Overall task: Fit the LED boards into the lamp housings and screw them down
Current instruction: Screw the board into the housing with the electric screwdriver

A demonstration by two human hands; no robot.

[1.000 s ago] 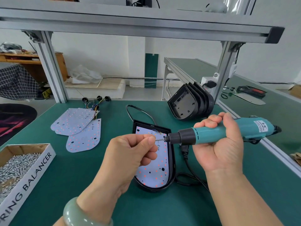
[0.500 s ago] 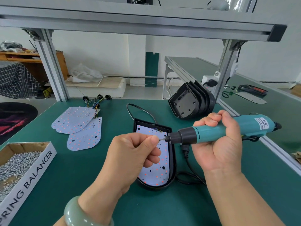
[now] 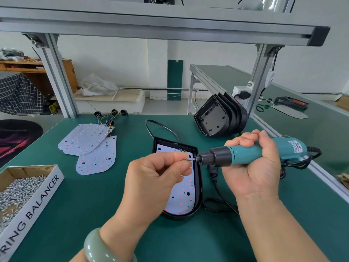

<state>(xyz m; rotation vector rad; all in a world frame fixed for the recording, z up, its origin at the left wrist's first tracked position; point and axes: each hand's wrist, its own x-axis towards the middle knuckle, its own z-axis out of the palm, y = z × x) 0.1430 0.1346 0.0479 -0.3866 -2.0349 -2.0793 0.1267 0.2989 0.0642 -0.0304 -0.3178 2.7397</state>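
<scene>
A black lamp housing (image 3: pixel 198 190) lies on the green bench with a pale LED board (image 3: pixel 182 197) seated in it. Above it, my right hand (image 3: pixel 253 167) grips a teal electric screwdriver (image 3: pixel 245 153), held level and pointing left. My left hand (image 3: pixel 156 178) pinches a small screw (image 3: pixel 188 160) against the driver's bit tip. Loose LED boards (image 3: pixel 88 144) with wired connectors lie at the left. Several empty black housings (image 3: pixel 221 116) are stacked on edge at the back right.
A cardboard box of screws (image 3: pixel 20 188) sits at the near left edge. The screwdriver's black cord (image 3: pixel 219 193) loops on the bench right of the housing. Aluminium frame posts (image 3: pixel 56 76) stand at the bench's back corners, with a crossbeam overhead. A second bench runs along the right.
Both hands stay together at the bit tip above the housing, almost still; the screwdriver has shifted very slightly.
</scene>
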